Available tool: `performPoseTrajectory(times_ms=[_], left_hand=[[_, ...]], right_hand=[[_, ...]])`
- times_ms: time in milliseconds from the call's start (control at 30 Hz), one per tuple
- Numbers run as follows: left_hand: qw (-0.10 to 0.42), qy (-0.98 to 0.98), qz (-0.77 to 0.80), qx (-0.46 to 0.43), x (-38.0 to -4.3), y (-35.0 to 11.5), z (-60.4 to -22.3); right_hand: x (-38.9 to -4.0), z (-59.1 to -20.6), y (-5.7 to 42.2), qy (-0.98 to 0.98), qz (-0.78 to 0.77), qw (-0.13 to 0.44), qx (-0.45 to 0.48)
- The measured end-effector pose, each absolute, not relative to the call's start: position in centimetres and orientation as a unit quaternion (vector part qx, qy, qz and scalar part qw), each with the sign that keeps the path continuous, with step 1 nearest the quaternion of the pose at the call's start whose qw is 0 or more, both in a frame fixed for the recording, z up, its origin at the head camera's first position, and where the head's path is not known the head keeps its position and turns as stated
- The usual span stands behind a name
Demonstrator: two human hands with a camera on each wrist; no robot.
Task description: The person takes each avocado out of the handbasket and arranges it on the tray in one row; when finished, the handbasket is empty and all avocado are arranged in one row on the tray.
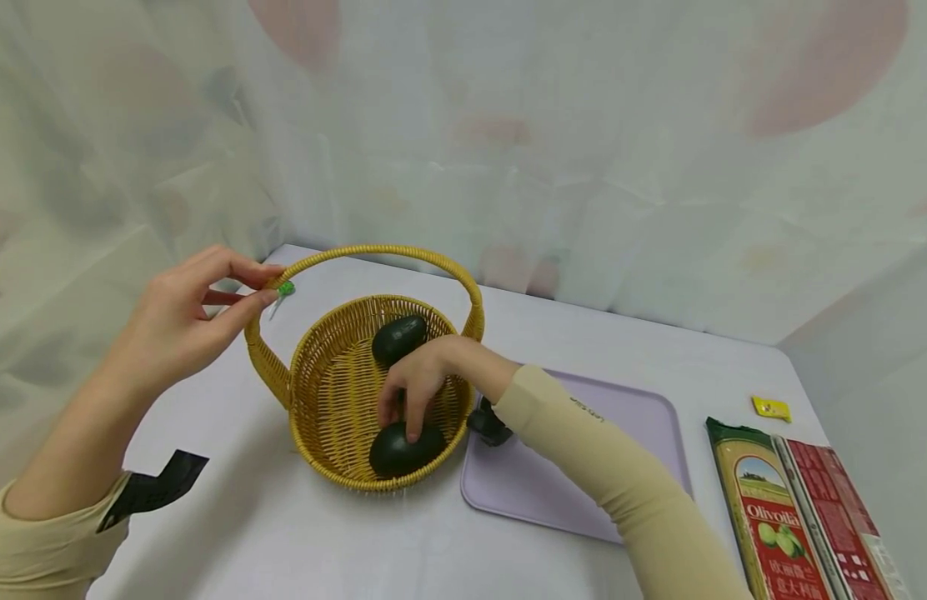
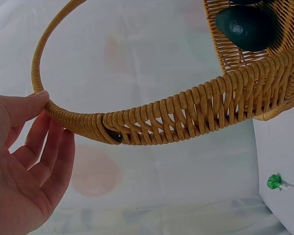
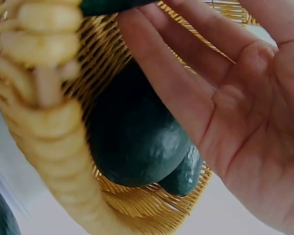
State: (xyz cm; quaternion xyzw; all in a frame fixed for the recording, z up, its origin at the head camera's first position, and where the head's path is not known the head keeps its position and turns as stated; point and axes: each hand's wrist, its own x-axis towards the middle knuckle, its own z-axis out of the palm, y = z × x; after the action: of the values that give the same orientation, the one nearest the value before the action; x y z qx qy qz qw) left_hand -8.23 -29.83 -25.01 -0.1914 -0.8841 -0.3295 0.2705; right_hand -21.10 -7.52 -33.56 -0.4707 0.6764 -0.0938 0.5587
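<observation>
A round yellow wicker basket with a tall hoop handle stands on the table. My left hand pinches the handle on its left side between thumb and fingertips. Inside the basket, my right hand holds a dark green avocado near the front rim, thumb and fingertips on it. Another avocado lies toward the back of the basket. In the right wrist view, two avocados show beside the hand, a large one partly covering a second. The right hand and forearm hide part of the basket in the head view.
Right of the basket lies a pale purple tray with a dark green item at its left edge, partly behind the sleeve. Farther right are a red and green food packet and a small yellow packet. A green-wrapped lollipop lies back left.
</observation>
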Motion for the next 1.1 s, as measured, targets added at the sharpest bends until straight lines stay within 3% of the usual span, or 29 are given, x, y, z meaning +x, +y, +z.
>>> performPoseTrajectory(times_ms=[400, 1100], left_hand=[[0.267, -0.886, -0.33, -0.189, -8.3, -29.8, -25.1], [0.263, -0.886, -0.337, -0.182, -8.3, -29.9, -25.1]], right_hand=[[-21.0, -34.6, -8.2, 0.655, -0.085, 0.598, -0.455], [-21.1, -34.1, -7.2, 0.651, -0.102, 0.583, -0.476]])
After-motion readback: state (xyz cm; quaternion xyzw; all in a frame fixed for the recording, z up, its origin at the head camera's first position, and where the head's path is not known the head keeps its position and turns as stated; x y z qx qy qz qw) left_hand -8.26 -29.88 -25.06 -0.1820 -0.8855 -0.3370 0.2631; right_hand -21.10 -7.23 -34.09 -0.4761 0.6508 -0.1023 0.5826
